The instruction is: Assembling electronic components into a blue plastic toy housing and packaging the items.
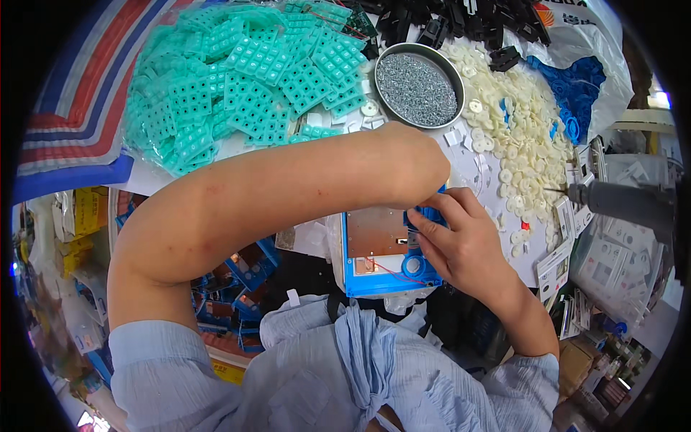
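Your left arm [288, 180] comes up from the lower left, bends at the elbow and crosses to centre, where your left hand [425, 165] turns down; its fingers are hidden, so I cannot tell their state. Just below sits the blue plastic casing [367, 286]. Your right hand [466, 239] reaches in from lower right, fingers curled narrowly over the casing's right side, their grip unclear.

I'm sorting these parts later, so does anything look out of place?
Yes: a small red piece lies near the closer end of the cream discs, and some blue bits sit farther back; their colours don't match the pile.
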Demonstrator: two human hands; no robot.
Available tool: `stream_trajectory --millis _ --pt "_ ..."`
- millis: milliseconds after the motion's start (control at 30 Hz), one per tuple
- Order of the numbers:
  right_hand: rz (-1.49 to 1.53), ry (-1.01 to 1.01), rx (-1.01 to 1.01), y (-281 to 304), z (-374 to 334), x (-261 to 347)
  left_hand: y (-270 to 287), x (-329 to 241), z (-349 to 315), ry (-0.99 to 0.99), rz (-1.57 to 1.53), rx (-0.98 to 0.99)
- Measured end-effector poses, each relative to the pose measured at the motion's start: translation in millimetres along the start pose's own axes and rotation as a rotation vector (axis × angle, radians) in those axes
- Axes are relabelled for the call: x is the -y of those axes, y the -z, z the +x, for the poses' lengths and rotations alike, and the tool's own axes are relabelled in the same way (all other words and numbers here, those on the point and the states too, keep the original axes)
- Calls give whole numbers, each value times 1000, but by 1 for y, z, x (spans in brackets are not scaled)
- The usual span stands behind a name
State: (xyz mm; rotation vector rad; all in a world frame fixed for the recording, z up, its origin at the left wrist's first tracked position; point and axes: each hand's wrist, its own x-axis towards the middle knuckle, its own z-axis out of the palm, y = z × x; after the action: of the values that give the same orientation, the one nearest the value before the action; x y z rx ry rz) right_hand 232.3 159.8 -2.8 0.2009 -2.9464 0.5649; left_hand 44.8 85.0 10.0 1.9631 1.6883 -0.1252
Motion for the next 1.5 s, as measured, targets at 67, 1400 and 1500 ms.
stream_trajectory --millis 67,1400,1500 --pt "-43 -17 40 2 1 5 1 0 1 8 -10 17" --pt "212 -148 -245 -14 31 -11 -90 5 -56 410 -391 -1069" --pt "375 -163 -290 -22 43 -14 -91 -2 -55 323 -456 -1111"
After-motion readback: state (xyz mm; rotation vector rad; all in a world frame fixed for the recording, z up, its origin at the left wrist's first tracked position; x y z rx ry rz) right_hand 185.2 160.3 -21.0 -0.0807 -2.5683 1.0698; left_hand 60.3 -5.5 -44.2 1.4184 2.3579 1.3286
